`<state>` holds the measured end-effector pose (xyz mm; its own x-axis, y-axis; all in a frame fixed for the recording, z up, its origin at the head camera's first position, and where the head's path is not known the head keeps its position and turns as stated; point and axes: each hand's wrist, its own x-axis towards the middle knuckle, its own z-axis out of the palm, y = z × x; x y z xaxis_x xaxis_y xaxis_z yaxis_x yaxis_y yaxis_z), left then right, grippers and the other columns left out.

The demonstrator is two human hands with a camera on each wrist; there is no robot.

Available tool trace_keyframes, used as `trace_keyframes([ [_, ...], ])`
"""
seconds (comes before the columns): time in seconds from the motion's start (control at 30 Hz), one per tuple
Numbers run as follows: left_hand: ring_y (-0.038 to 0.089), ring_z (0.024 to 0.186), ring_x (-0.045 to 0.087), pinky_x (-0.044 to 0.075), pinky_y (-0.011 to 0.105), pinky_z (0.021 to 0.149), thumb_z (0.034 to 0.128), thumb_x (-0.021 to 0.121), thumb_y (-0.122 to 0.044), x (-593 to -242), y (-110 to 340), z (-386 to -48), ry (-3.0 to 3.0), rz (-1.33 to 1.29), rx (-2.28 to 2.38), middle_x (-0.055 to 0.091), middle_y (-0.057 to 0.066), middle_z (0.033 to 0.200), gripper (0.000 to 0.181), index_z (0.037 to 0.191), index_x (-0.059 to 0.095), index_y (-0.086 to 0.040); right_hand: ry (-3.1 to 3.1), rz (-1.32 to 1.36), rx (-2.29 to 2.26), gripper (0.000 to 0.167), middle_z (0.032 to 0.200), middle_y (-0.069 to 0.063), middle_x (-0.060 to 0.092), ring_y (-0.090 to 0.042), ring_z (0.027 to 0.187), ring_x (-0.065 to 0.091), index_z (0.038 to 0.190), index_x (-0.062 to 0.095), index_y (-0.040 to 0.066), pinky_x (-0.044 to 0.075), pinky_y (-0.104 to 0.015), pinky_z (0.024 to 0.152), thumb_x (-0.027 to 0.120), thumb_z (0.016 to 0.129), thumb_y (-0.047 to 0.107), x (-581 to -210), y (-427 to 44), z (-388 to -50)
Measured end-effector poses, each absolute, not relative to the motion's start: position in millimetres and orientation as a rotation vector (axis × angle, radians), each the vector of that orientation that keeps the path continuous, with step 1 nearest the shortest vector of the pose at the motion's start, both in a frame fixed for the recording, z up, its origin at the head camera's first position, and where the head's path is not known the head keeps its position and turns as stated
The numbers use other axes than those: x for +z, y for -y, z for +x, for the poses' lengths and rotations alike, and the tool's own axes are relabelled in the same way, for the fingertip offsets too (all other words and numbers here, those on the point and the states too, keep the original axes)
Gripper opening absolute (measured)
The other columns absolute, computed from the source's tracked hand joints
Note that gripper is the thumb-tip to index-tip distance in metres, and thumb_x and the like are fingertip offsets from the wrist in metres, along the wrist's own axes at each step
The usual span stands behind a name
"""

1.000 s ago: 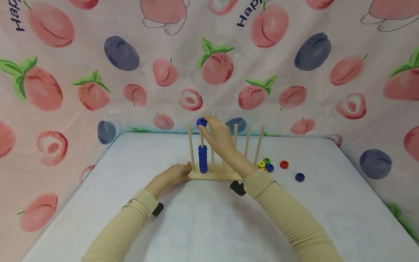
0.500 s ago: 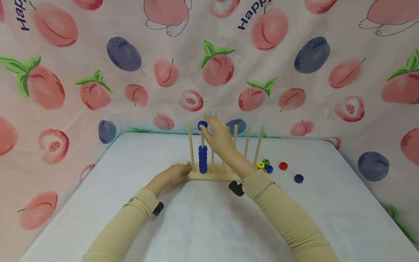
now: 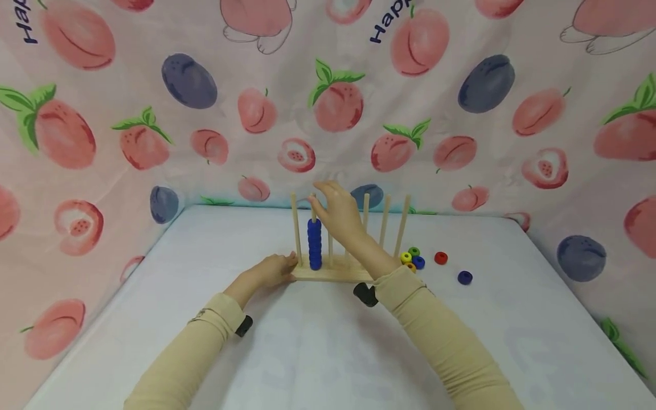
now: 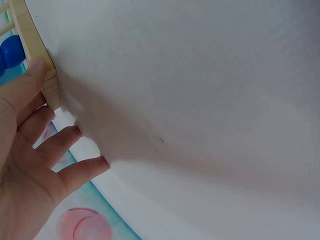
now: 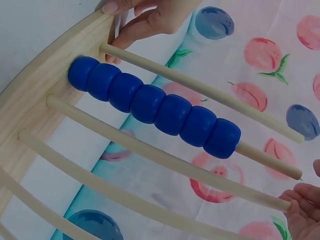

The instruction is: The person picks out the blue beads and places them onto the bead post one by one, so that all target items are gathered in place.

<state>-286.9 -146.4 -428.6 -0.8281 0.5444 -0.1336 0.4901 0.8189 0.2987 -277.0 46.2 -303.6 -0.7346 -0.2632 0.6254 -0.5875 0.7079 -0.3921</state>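
A wooden peg rack [image 3: 333, 276] stands on the white table, with several upright rods in a row. Blue beads [image 3: 315, 245] are stacked on its second rod from the left, and the rod's tip shows above them. At the rack's left end my left hand [image 3: 274, 270] grips the base; in the left wrist view its thumb [image 4: 36, 72] presses one face while a finger goes behind. My right hand [image 3: 340, 213] is beside the top of the beaded rod, thumb and fingers spread apart, holding nothing. The right wrist view shows its fingers [image 5: 305, 207] near the rod tips.
Right of the rack lie loose beads: yellow [image 3: 406, 257], green [image 3: 414, 251], blue [image 3: 418, 262] and orange [image 3: 410, 267]. A red bead [image 3: 441, 258] and a dark blue bead [image 3: 464, 277] lie farther right. Fruit-patterned cloth [image 3: 297, 85] rises behind the table.
The blue bead pinched by my right hand has been let go and now tops the stack on the second rod. The right fingers have spread. My left hand has stayed on the base.
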Motion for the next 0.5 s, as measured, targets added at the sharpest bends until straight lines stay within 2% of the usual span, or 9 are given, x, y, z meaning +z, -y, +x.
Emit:
trace_keyframes([
  [0.23, 0.042, 0.124, 0.047, 0.037, 0.048, 0.107, 0.0929, 0.059, -0.023, -428.9, 145.3, -284.9, -2.762, 0.785, 0.409, 0.040, 0.023, 0.144, 0.054, 0.138, 0.042, 0.002, 2.397, 0.622, 0.806, 0.035, 0.121, -0.016, 0.063, -0.029, 0.112, 0.061, 0.120, 0.062, -0.001, 0.052, -0.040, 0.093, 0.060, 0.093, 0.021, -303.3, -48.0, -275.7],
  [0.5, 0.043, 0.118, 0.052, 0.041, 0.049, 0.103, 0.0934, 0.059, -0.022, -426.7, 148.8, -284.0, -2.786, 0.783, 0.390, 0.047, 0.027, 0.137, 0.055, 0.140, 0.040, 0.002, 2.355, 0.607, 0.903, 0.034, 0.121, -0.019, 0.062, -0.032, 0.115, 0.058, 0.119, 0.062, -0.003, 0.049, -0.041, 0.097, 0.060, 0.092, 0.018, -305.6, -43.1, -276.7],
])
